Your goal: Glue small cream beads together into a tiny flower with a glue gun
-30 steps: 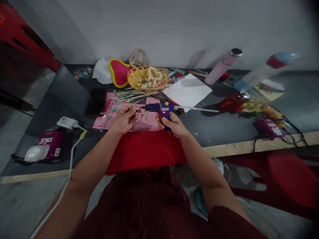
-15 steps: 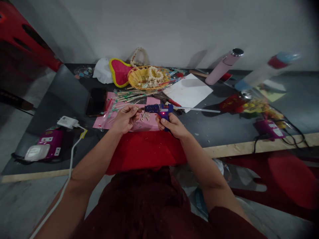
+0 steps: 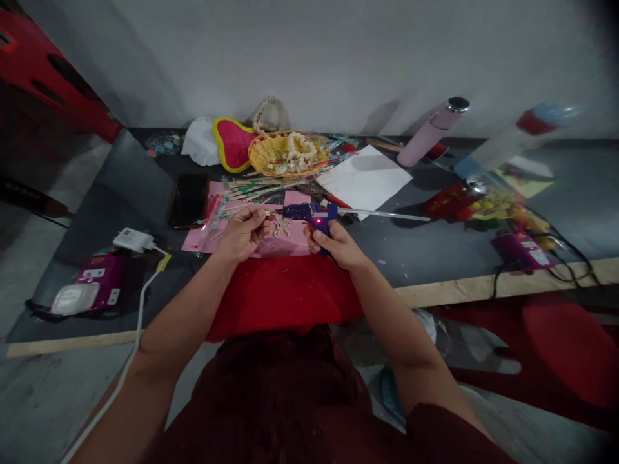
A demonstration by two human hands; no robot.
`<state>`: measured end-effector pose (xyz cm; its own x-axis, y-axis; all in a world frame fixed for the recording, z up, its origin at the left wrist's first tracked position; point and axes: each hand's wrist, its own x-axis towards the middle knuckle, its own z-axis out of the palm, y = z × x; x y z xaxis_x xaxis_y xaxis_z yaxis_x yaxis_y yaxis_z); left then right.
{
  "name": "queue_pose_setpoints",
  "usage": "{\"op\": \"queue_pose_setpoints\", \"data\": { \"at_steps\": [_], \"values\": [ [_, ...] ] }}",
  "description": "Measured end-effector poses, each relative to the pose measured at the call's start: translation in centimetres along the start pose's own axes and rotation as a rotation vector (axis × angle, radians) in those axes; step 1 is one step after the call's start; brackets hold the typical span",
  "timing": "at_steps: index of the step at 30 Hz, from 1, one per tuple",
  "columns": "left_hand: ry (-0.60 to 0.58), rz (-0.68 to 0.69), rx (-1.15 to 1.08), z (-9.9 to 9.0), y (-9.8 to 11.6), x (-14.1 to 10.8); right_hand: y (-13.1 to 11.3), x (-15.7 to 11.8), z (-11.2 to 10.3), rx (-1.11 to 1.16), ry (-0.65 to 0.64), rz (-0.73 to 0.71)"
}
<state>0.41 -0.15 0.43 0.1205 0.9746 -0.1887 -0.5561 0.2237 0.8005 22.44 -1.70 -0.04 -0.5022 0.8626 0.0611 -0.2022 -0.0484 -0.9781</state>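
My right hand [image 3: 336,243] is wrapped round the handle of a blue glue gun [image 3: 319,218] whose small red light glows. A long translucent glue stick [image 3: 387,213] juts from the back of the gun. The dark nozzle points left at my left hand [image 3: 245,233], which pinches a small pale piece [image 3: 267,213] between thumb and fingertips. Nozzle and piece are close together; whether they touch I cannot tell. Beneath them, small cream-coloured shell-like bits [image 3: 282,228] lie on a pink sheet [image 3: 294,245].
Behind the hands stand a yellow wicker basket [image 3: 264,154] and thin sticks [image 3: 249,188]. A phone [image 3: 188,200] lies left, white paper [image 3: 370,177] right. Further right are a pink flask [image 3: 432,132], a red can [image 3: 452,196] and a purple power socket [image 3: 522,250]. A white cable [image 3: 140,303] crosses my left forearm.
The view has shifted slightly. Both hands keep their grips, and the glue gun's nozzle stays by the small pale piece.
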Motion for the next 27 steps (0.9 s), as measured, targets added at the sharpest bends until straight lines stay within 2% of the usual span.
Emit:
{"op": "queue_pose_setpoints", "data": {
  "at_steps": [5,10,27],
  "values": [
    [0.031,-0.023,0.010,0.26,0.19,-0.10,-0.11,-0.08,0.09,0.054,0.012,-0.011],
    [0.047,-0.033,0.013,0.21,0.09,-0.03,-0.10,-0.07,0.04,0.001,-0.013,0.008],
    [0.003,-0.015,0.018,0.02,-0.05,0.07,0.14,-0.06,-0.19,-0.059,-0.011,0.008]
  ]
}}
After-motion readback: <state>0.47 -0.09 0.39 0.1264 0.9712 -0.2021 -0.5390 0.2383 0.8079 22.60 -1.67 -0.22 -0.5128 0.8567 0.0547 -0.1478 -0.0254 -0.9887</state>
